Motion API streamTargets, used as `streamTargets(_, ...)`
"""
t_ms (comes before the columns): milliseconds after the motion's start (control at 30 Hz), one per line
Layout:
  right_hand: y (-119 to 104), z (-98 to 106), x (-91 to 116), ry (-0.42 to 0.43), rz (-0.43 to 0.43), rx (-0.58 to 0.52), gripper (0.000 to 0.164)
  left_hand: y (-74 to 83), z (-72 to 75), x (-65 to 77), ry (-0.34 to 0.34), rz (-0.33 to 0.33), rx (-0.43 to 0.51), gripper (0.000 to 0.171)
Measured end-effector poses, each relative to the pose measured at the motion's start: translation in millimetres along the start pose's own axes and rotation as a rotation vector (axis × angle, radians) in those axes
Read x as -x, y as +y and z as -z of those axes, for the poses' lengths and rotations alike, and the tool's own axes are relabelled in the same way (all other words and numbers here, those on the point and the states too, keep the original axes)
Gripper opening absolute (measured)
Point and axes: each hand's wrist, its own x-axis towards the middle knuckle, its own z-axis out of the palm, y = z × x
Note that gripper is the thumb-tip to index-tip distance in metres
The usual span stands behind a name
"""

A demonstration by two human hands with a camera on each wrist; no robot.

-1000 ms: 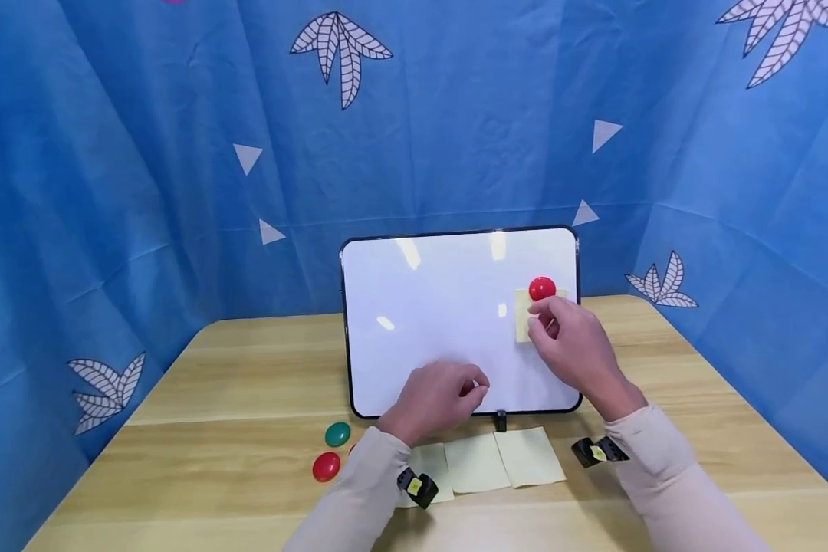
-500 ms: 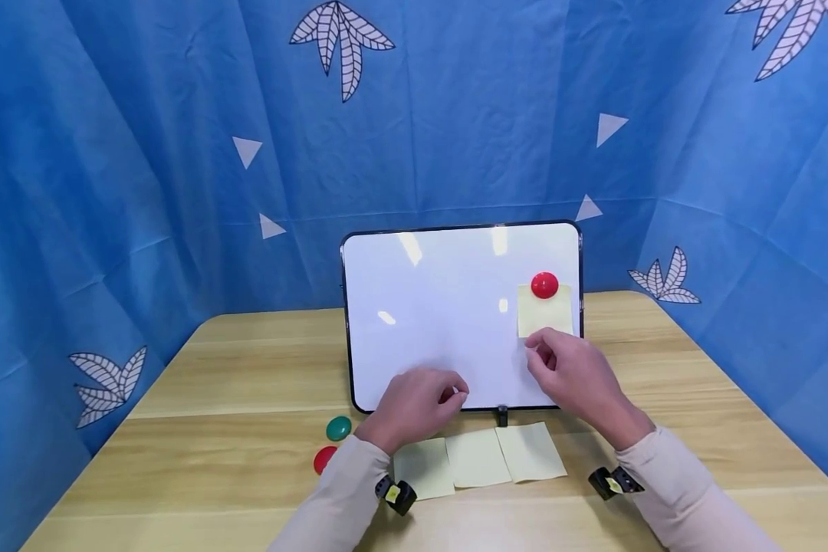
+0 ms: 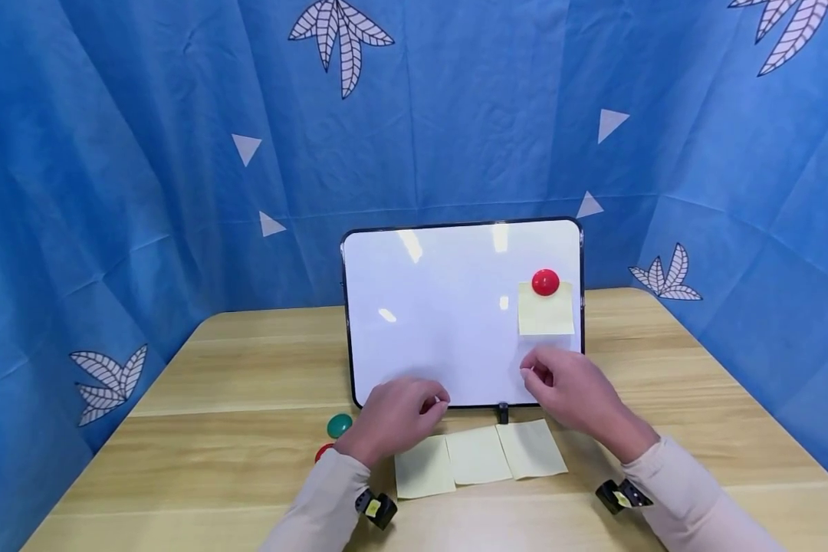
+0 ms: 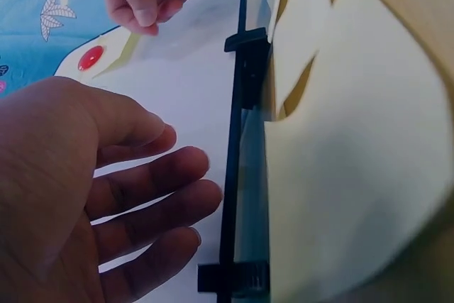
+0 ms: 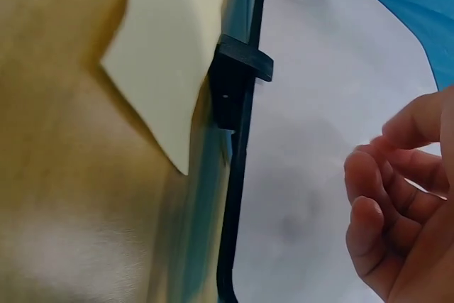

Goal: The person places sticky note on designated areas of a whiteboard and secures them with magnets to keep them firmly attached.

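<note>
My left hand (image 3: 400,418) hovers before the lower left part of a whiteboard (image 3: 441,307), fingers loosely bent. The left wrist view shows nothing between its thumb and fingers (image 4: 159,179). Below the pinned note, near the board's lower right corner, is my right hand (image 3: 579,391). Its thumb and index tips meet in the right wrist view, with no object showing there. A red round magnet (image 3: 545,282) holds a pale yellow sticky note (image 3: 547,314) on the board's right side. Three more sticky notes (image 3: 481,456) lie in a row on the table before the board.
A green magnet (image 3: 340,425) and a red magnet (image 3: 323,451) lie left of my left hand, the red one partly hidden by the arm. A black clip foot (image 3: 502,414) supports the board on the wooden table (image 3: 234,429). A blue patterned curtain (image 3: 455,115) hangs behind.
My right hand has drawn down from the note and magnet, which now show fully. My left hand has moved left and down, uncovering the leftmost loose note and covering more of the red magnet.
</note>
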Motion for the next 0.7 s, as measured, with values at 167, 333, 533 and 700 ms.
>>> streamTargets(167,1.0,-0.8,3.4,-0.124,-0.028,0.001,0.005,-4.9,1.5,7.9,0.019,0.009,-0.002,0.013)
streamTargets(333,2.7,2.2,3.6,-0.204,-0.011,-0.001,0.005,-9.9,2.3,15.6,0.056,0.006,-0.032,0.01)
streamTargets(533,4.5,11.3,3.2,-0.305,-0.035,0.016,0.007,-14.9,6.2,22.0,0.095,-0.008,-0.067,0.01)
streamTargets(700,4.2,16.5,1.5,-0.413,-0.068,0.022,0.007,-23.5,13.8,26.3,0.109,0.018,-0.1,0.008)
